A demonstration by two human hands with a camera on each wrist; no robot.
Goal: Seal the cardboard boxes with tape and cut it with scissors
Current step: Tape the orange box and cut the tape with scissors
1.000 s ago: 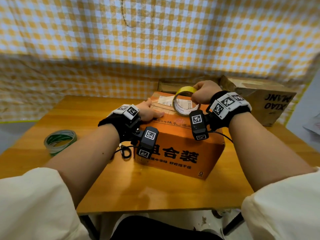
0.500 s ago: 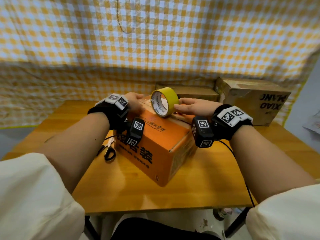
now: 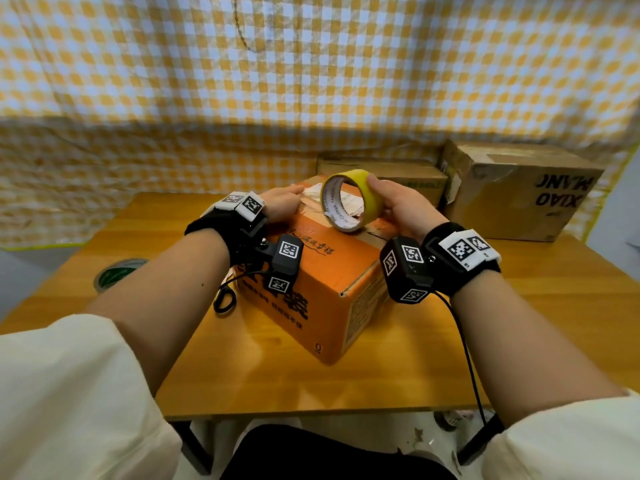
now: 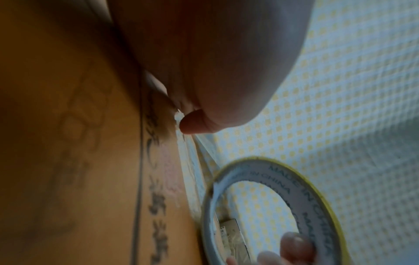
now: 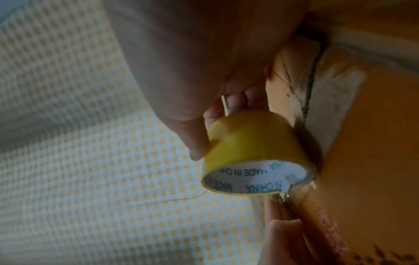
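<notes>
Right hand [image 3: 398, 206] fingers curl round the yellow tape roll [image 3: 349, 202] on the orange box's [image 3: 311, 296] top; left hand [image 3: 282, 202] fingers seemingly flat, pressing the far edge; bare tabletop [image 3: 398, 368] at the near edge.

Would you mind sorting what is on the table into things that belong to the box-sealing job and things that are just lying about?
In the job:
- yellow tape roll, gripped by the right hand
- orange box, left hand resting on top
- scissors, on the table left of that box

Lying about:
- green tape roll, far left
- two brown boxes at the back
</notes>
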